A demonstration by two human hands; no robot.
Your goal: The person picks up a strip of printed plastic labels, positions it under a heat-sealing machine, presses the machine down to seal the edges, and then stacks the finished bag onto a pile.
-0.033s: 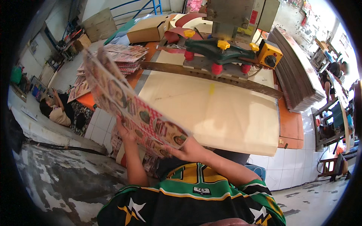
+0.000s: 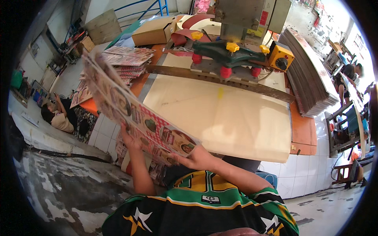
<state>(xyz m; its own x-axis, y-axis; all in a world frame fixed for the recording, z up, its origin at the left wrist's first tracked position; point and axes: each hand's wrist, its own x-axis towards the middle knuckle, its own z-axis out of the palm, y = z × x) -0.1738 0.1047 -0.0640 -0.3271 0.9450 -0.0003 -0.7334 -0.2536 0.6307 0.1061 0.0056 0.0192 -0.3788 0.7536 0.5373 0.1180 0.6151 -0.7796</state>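
Note:
Several long printed sheets [image 2: 151, 124], stiff and covered in food pictures and red checks, are held slantwise in front of me. Their far end fans apart to the upper left and is blurred. My left hand [image 2: 132, 137] is closed around the lower long edge, its fingers partly behind the sheets. At the near right end, my right hand [image 2: 198, 158] grips the corner with its thumb on the printed face. To the right of the sheets, a machine bed bears a cream-coloured board [image 2: 224, 118].
Behind the board stands a press with a dark green clamp bar [image 2: 230, 54], yellow knobs and a yellow control box [image 2: 281, 57]. Printed sheets [image 2: 128, 59] are piled at the left, beside a cardboard box [image 2: 154, 31]. A tall stack [image 2: 309, 72] rises at right. Two people are farther off.
The far end of the sheets has shifted slightly left. Both hands keep their grip in nearly the same places.

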